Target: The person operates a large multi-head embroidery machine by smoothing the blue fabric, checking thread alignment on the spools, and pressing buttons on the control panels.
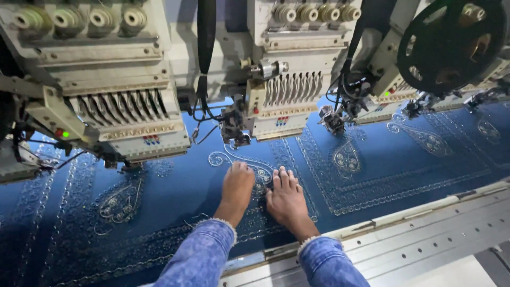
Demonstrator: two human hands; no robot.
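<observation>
Blue fabric under both flat hands.

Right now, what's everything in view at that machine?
blue fabric: one, dark blue with pale embroidered motifs, stretched flat under the machine.
embroidery heads: three seen, cream, in a row above the fabric.
thread cones: two rows, cream, atop the heads.
black wheel: one, upper right.
metal rail: one, grey, along the near edge.
left hand: flat on fabric, blue sleeve, holding nothing.
right hand: flat on fabric beside it.
</observation>
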